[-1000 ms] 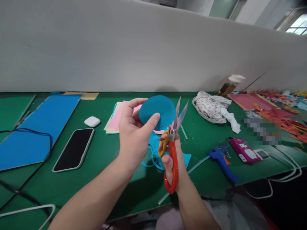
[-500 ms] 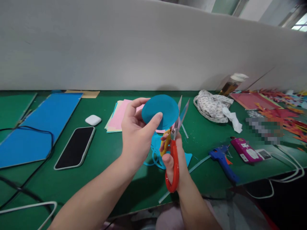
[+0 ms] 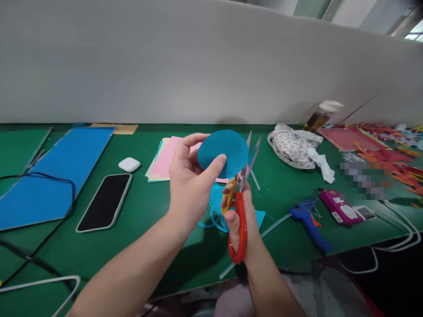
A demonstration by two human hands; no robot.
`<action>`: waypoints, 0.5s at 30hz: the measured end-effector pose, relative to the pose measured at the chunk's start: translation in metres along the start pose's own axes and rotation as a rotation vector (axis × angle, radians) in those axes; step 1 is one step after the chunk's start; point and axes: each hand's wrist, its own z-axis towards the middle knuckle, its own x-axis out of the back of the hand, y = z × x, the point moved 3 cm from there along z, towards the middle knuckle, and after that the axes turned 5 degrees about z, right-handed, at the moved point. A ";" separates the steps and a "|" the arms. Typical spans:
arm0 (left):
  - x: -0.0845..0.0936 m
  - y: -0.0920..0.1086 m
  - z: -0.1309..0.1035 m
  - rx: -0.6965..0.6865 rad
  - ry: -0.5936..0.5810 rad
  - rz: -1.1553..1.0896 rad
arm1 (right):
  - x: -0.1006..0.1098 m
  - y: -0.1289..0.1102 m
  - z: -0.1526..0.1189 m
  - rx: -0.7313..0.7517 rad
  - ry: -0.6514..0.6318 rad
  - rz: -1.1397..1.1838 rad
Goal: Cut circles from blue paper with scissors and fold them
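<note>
A round blue paper disc (image 3: 226, 147) is pinched in my left hand (image 3: 193, 185), thumb on its near face and fingers behind. My right hand (image 3: 246, 211) holds a pair of scissors (image 3: 241, 193) with red and yellow handles. Their blades point up and stand apart at the disc's right edge; whether paper lies between them I cannot tell. Below my hands, curled blue paper offcuts (image 3: 218, 215) lie on the green table (image 3: 148, 264). Behind my left hand is a stack of coloured paper (image 3: 161, 163), pink on top.
To the left lie a phone (image 3: 105, 202), a white case (image 3: 129, 164) and a blue board (image 3: 62, 171) crossed by a black cable. At right are a blue glue gun (image 3: 307, 222), a magenta device (image 3: 340, 207), a patterned cloth (image 3: 291, 147) and a bottle (image 3: 322, 116).
The disc and my left hand have shifted very slightly to the right. The scissors stay parted at the disc's edge, and both hands keep their hold.
</note>
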 end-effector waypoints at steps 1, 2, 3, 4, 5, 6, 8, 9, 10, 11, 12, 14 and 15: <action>0.000 0.000 0.000 0.000 -0.001 -0.001 | 0.000 0.000 0.000 -0.018 -0.009 0.003; 0.000 0.000 0.000 0.001 -0.001 -0.004 | 0.000 0.000 0.000 -0.036 -0.030 -0.005; 0.000 0.000 0.000 0.004 -0.004 -0.007 | 0.000 0.000 0.000 -0.045 -0.048 -0.018; 0.000 0.000 0.000 0.006 -0.006 -0.013 | 0.000 -0.001 0.000 -0.047 -0.066 -0.036; 0.000 0.000 0.000 0.008 -0.007 -0.019 | 0.001 -0.001 0.000 -0.043 -0.075 -0.052; 0.000 0.000 0.000 0.010 -0.008 -0.024 | 0.002 -0.002 0.000 -0.034 -0.071 -0.064; -0.001 0.000 0.000 0.013 -0.005 -0.025 | 0.002 -0.002 0.001 -0.014 -0.069 -0.075; 0.000 0.000 0.000 0.015 -0.003 -0.022 | 0.002 -0.002 0.001 -0.004 -0.068 -0.076; 0.000 0.000 0.000 0.017 0.000 -0.018 | 0.001 -0.002 0.001 0.002 -0.067 -0.076; 0.000 0.000 0.000 0.019 0.002 -0.014 | 0.001 -0.002 0.002 0.006 -0.068 -0.077; 0.000 -0.001 0.000 0.021 0.003 -0.010 | 0.001 -0.002 0.002 0.006 -0.073 -0.077; 0.000 -0.001 0.000 0.017 0.000 -0.005 | 0.002 -0.001 0.002 0.003 -0.073 -0.078; 0.000 -0.001 0.000 0.016 -0.004 -0.004 | 0.002 -0.001 0.002 0.002 -0.075 -0.078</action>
